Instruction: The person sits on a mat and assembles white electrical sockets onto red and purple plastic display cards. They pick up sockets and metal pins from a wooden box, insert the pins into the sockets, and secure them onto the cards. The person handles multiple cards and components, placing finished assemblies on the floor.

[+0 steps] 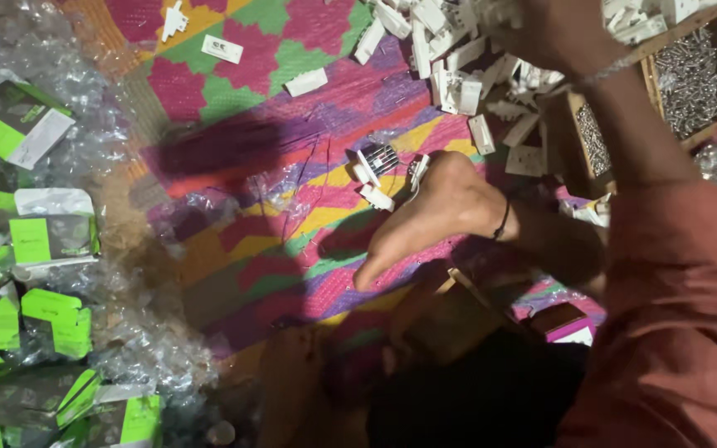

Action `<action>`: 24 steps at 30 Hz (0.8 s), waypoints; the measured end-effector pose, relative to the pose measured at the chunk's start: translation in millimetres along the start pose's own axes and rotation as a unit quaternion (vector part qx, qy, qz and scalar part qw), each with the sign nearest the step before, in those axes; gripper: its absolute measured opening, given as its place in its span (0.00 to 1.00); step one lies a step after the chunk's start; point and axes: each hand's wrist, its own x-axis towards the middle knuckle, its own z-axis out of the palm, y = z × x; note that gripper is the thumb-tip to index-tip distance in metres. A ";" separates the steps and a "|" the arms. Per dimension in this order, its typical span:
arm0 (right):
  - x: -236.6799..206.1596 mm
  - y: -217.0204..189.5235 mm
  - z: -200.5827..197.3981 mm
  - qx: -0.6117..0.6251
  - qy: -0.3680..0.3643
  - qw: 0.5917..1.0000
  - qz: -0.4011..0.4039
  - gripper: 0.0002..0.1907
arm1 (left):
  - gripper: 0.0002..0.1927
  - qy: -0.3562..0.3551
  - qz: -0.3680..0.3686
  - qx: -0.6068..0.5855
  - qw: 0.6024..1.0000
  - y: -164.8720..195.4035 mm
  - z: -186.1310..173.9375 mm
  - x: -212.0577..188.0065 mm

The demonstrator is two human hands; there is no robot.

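White plastic parts sit pinched in our left hand over the mat, mid-assembly we judge, while our right hand digs unseen into the pile.

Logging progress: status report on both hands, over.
Left hand at loose white parts on mat, grip hidden. Right hand blurred in white parts pile, screw tray beside.

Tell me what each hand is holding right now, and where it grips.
The left hand holds small white plastic parts at its fingertips; the exact grip is hidden. The right hand reaches into the white parts pile; any hold cannot be told.
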 end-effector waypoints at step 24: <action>-79.4 -103.1 33.3 0.286 -0.201 0.888 -0.297 0.10 | 0.14 0.046 -0.004 0.049 0.998 -2.6 7.0 -4.9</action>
